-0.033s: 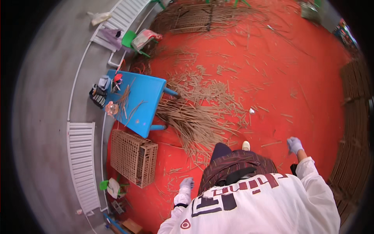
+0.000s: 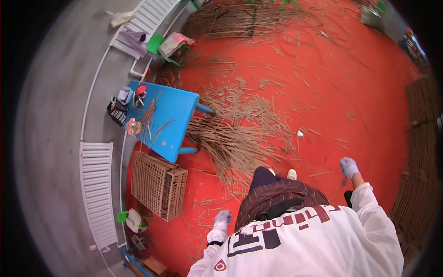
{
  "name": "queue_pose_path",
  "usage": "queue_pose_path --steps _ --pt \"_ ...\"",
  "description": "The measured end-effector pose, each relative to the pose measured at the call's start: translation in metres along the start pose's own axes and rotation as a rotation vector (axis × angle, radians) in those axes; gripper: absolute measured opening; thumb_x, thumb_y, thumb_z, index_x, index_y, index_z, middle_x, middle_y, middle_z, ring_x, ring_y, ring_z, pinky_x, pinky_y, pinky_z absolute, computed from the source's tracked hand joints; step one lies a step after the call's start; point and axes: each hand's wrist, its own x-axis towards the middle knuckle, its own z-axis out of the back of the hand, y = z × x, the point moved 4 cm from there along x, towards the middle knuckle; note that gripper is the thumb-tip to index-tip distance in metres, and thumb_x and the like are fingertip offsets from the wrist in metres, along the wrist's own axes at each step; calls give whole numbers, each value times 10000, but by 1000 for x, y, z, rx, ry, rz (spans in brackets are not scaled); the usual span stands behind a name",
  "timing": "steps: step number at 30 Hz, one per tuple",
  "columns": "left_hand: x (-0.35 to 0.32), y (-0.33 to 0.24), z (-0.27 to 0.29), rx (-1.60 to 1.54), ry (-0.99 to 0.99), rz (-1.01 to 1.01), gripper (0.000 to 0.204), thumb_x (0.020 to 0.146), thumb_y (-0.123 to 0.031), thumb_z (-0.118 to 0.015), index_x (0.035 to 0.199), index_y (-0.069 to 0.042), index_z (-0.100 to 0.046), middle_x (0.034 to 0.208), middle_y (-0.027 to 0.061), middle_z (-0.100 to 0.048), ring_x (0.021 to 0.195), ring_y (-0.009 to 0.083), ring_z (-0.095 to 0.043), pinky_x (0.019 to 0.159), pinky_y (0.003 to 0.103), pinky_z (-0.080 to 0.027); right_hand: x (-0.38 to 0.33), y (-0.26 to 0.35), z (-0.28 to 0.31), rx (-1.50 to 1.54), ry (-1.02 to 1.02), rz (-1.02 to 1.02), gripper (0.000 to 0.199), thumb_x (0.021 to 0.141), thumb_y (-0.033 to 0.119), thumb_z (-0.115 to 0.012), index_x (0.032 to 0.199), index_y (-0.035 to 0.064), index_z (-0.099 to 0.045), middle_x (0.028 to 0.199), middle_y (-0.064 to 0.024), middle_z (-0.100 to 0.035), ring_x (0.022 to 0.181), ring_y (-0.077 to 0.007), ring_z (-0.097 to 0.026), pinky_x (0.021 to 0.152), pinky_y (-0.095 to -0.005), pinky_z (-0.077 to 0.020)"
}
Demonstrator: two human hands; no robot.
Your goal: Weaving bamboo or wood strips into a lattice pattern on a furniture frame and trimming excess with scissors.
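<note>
Second pale shoe (image 2: pixel 272 171) newly visible between fabric-gloved hands (image 2: pixel 349 167)

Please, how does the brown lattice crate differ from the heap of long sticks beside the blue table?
The lattice crate is box-shaped, with crossing bars; the stick heap is loose and fans out. The lattice crate is compact, whereas the stick heap spreads over a wider area. Both are brown and surrounded by red floor.

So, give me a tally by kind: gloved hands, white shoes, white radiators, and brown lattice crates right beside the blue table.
Gloved hands, left hand and right hand: 2
White shoes: 2
White radiators, lower and upper: 2
Brown lattice crate: 1
Total: 7
</note>
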Motion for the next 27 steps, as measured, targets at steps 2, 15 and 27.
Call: queue_pose_path --steps 2,15,27 --pt "-8 -46 -22 31 -9 -57 232 854 -305 -531 909 -97 -617 773 89 -622 609 211 -580 553 328 -474 53 100 -1 -22 6 78 277 874 280 -546 726 50 -589 564 -61 -555 474 -156 -539 437 -317 -433" --pt "210 -444 24 8 2 -133 205 848 -265 -536 838 -80 -625 648 41 -605 516 137 -547 463 285 -441 268 357 -76 -340 298 48 276 847 273 -525 700 52 -598 591 -90 -585 500 -203 -578 496 -337 -463" --pt "342 -887 2 -198 -20 -429 188 906 -184 -532 981 -32 -613 730 36 -606 554 107 -541 487 234 -450 603 477 -79 -657 323 287 137 792 209 -589 793 81 -640 775 -123 -661 686 -284 -646 604 -400 -525"
